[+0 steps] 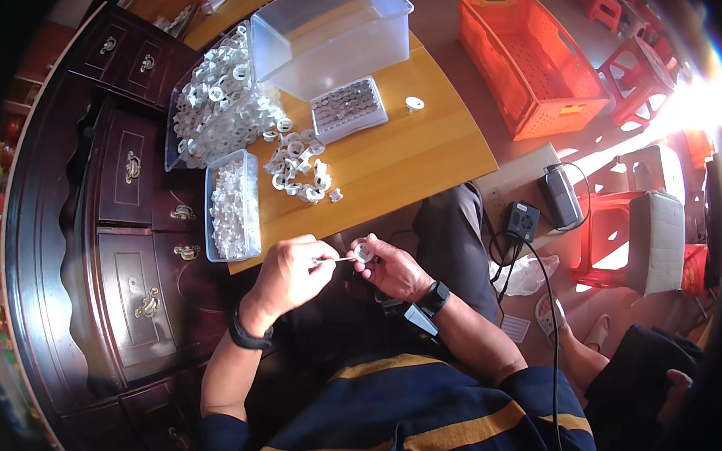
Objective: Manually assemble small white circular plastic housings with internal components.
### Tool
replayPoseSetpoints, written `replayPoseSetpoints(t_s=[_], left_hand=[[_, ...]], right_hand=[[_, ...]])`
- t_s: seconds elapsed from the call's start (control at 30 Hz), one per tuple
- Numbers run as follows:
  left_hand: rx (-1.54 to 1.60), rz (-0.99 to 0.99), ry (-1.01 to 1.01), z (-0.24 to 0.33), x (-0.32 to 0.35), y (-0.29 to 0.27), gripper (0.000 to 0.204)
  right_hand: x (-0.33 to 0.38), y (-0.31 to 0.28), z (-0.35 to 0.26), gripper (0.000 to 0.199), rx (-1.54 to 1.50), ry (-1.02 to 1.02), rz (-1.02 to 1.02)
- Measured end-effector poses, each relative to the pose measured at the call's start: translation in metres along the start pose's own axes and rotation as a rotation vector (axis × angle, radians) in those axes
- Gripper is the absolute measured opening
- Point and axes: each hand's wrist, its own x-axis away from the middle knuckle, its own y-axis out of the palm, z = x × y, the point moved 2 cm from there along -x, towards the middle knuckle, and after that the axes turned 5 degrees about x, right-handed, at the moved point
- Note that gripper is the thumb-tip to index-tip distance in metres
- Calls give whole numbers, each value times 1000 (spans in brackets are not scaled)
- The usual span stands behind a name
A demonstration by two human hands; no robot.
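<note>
Far left stands a dark wooden cabinet [131, 257] with brass drawer pulls, and hard against it a yellow table [406, 160]. At the table's left edge lies a narrow clear tray [233, 202] packed with small white pieces, above it a bigger clear bin [206, 104] heaped with white rings, and further on a loose pile [299, 168] of the same rings spilled on the tabletop. Down at the near table edge the left hand [287, 274] is curled shut, thumb and forefinger pinching a thin pin [334, 260], whose long axis runs level, left to right, tip aimed straight at the other hand. Just beside it, the right hand [394, 268] pinches a small white ring [364, 252] between its fingertips, the other fingers folded under. So the ring sits immediately right of the pin's tip, touching or very nearly; too small to say whether the tip is in the hole. The right hand owns the ring; the left is the nearer one only to the pin. Up the table, an empty clear tub [330, 36] stands tilted over a small grey block [349, 107] of rowed metal bits, a lone white piece [414, 104] off to its right. Beyond, on the floor, an orange crate [530, 60], then red stools [634, 73].
</note>
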Motion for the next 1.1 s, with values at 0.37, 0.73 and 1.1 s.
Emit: replayPoseSetpoints(t_s=[0.37, 0.73, 1.1], left_hand=[[-263, 113, 166, 24, 6, 5, 14], [-307, -40, 129, 25, -16, -3, 8], [-330, -50, 156, 30, -18, -2, 10]], right_hand=[[-2, -1, 2, 39, -67, 36, -20], [0, 1, 1, 41, -103, 87, -12], [0, 1, 1, 37, -120, 102, -15]])
